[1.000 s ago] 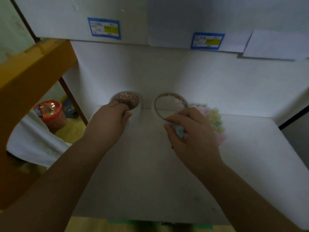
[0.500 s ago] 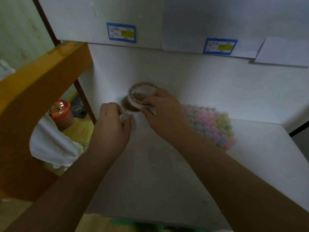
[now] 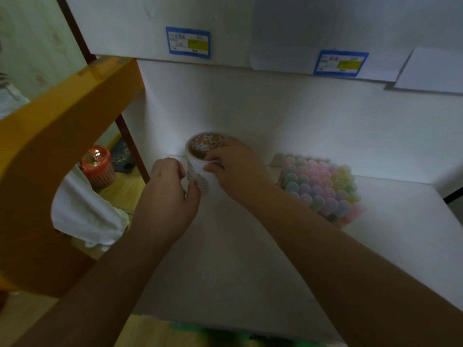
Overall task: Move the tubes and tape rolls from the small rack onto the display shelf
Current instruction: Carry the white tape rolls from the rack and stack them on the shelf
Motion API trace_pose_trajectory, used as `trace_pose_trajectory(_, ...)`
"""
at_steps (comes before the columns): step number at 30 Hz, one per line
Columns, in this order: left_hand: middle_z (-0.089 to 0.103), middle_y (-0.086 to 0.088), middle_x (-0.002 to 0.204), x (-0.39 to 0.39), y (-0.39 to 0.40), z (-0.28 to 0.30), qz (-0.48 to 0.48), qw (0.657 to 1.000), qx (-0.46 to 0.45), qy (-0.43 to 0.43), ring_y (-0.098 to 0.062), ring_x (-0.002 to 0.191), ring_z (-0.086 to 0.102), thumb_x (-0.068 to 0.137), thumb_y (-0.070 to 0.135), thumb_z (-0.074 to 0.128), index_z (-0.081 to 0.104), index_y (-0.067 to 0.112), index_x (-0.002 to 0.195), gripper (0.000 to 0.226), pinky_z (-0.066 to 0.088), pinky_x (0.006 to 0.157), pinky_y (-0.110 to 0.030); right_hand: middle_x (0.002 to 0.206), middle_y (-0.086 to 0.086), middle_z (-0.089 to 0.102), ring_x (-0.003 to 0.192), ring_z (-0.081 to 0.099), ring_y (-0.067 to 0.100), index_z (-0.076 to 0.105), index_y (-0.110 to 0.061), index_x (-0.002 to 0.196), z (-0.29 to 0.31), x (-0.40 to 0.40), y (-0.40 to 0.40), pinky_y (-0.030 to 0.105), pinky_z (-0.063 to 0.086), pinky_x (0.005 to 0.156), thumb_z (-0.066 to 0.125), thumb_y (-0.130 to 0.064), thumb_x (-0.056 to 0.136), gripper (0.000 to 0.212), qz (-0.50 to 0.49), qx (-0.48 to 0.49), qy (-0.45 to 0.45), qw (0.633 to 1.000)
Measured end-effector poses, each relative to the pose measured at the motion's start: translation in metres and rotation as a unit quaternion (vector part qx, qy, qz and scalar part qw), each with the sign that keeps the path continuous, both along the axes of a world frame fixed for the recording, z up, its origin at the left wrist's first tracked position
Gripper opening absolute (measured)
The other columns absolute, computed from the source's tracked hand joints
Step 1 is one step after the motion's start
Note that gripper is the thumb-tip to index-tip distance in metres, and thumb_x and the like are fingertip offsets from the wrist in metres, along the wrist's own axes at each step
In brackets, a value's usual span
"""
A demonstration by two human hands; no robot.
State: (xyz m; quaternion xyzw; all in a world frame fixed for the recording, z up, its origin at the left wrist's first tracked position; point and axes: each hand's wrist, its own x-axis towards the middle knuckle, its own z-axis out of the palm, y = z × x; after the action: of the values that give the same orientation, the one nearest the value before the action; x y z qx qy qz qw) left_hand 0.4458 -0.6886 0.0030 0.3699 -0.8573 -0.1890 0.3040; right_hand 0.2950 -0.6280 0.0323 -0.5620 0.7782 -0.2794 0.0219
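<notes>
Two white tape rolls (image 3: 200, 169) stacked, orange-patterned top, left hand (image 3: 170, 194) and right hand (image 3: 238, 169) gripping them

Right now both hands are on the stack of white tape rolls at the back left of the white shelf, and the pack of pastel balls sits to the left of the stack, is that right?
Not quite. In the head view the pack of pastel balls sits to the right of the stack of white tape rolls, not the left. The left hand and right hand are both on the stack at the white shelf's back left.

One head-worn camera looks forward and down, close over the display shelf (image 3: 250, 259).
</notes>
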Motion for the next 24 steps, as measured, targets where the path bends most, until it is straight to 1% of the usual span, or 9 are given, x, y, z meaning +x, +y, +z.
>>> trace_pose_trajectory(2, 0.044, 0.0, 0.086, 0.0, 0.001, 0.0, -0.008, 1.0, 0.003, 0.001, -0.009, 0.064, 0.046, 0.089, 0.022, 0.062, 0.041, 0.018, 0.091, 0.021, 0.032, 0.052, -0.021, 0.114, 0.003, 0.064, 0.107, 0.057, 0.021, 0.074, -0.018, 0.107, 0.001, 0.0, -0.002, 0.025, 0.035, 0.089, 0.064, -0.029, 0.092, 0.021, 0.001, 0.011, 0.009, 1.0)
trace_pose_trajectory(5, 0.043, 0.001, 0.086, -0.001, 0.003, 0.001, -0.01, 1.0, 0.003, -0.002, -0.01, 0.064, 0.047, 0.088, 0.022, 0.063, 0.042, 0.019, 0.091, 0.021, 0.033, 0.052, -0.022, 0.113, 0.001, 0.066, 0.106, 0.058, 0.02, 0.073, -0.02, 0.109, 0.002, -0.001, -0.004, 0.024, 0.034, 0.084, 0.062, -0.03, 0.094, 0.021, 0.004, 0.031, 0.011, 0.999)
trace_pose_trajectory(9, 0.042, 0.002, 0.087, -0.001, 0.003, 0.0, -0.015, 1.0, -0.006, -0.008, -0.009, 0.065, 0.046, 0.088, 0.022, 0.063, 0.043, 0.018, 0.09, 0.021, 0.036, 0.053, -0.021, 0.11, 0.003, 0.067, 0.102, 0.06, 0.021, 0.072, -0.019, 0.106, 0.002, -0.002, -0.006, 0.022, 0.033, 0.078, 0.064, -0.026, 0.093, 0.017, -0.001, 0.046, -0.001, 0.999)
trace_pose_trajectory(13, 0.043, 0.001, 0.089, 0.0, 0.003, 0.002, -0.018, 1.0, -0.002, -0.006, -0.011, 0.065, 0.048, 0.086, 0.022, 0.063, 0.044, 0.019, 0.092, 0.021, 0.04, 0.054, -0.028, 0.105, 0.004, 0.068, 0.098, 0.061, 0.02, 0.073, -0.017, 0.101, 0.003, -0.001, -0.008, 0.021, 0.033, 0.076, 0.065, -0.023, 0.092, 0.014, -0.004, 0.056, 0.005, 0.998)
trace_pose_trajectory(15, 0.043, 0.001, 0.09, 0.0, 0.003, 0.003, -0.02, 1.0, -0.004, -0.004, -0.012, 0.066, 0.049, 0.086, 0.021, 0.063, 0.044, 0.018, 0.092, 0.021, 0.041, 0.055, -0.03, 0.104, 0.004, 0.068, 0.097, 0.061, 0.02, 0.073, -0.016, 0.1, 0.002, -0.001, -0.01, 0.021, 0.035, 0.076, 0.065, -0.022, 0.091, 0.013, -0.008, 0.063, -0.001, 0.998)
trace_pose_trajectory(18, 0.044, 0.001, 0.092, 0.001, 0.004, 0.006, -0.022, 1.0, -0.009, -0.005, -0.012, 0.067, 0.05, 0.087, 0.023, 0.063, 0.045, 0.018, 0.094, 0.02, 0.043, 0.056, -0.029, 0.104, 0.003, 0.067, 0.099, 0.061, 0.021, 0.072, -0.017, 0.103, -0.001, -0.001, -0.011, 0.026, 0.043, 0.081, 0.065, -0.024, 0.091, 0.015, -0.009, 0.066, -0.008, 0.998)
trace_pose_trajectory(20, 0.044, 0.002, 0.095, 0.0, 0.005, 0.008, -0.025, 1.0, -0.007, -0.001, -0.012, 0.069, 0.052, 0.089, 0.027, 0.062, 0.047, 0.017, 0.096, 0.019, 0.044, 0.056, -0.028, 0.113, 0.005, 0.066, 0.105, 0.06, 0.023, 0.07, -0.014, 0.112, 0.0, 0.0, -0.006, 0.031, 0.047, 0.09, 0.067, -0.024, 0.089, 0.025, -0.004, 0.045, -0.008, 0.999)
trace_pose_trajectory(22, 0.045, 0.004, 0.097, -0.003, 0.007, 0.011, -0.031, 1.0, -0.003, 0.002, -0.011, 0.068, 0.054, 0.091, 0.032, 0.061, 0.048, 0.019, 0.099, 0.02, 0.044, 0.056, -0.027, 0.121, 0.009, 0.064, 0.109, 0.06, 0.026, 0.068, -0.01, 0.119, 0.003, 0.0, 0.005, 0.035, 0.046, 0.097, 0.07, -0.02, 0.086, 0.035, -0.007, -0.006, -0.001, 1.0)
trace_pose_trajectory(24, 0.046, 0.004, 0.098, -0.006, 0.01, 0.015, -0.038, 0.999, -0.004, -0.001, -0.012, 0.066, 0.054, 0.091, 0.035, 0.059, 0.049, 0.02, 0.1, 0.021, 0.042, 0.055, -0.028, 0.117, 0.009, 0.064, 0.104, 0.061, 0.027, 0.069, -0.009, 0.118, 0.007, -0.002, 0.02, 0.035, 0.048, 0.095, 0.072, -0.016, 0.083, 0.036, -0.018, -0.055, 0.005, 0.998)
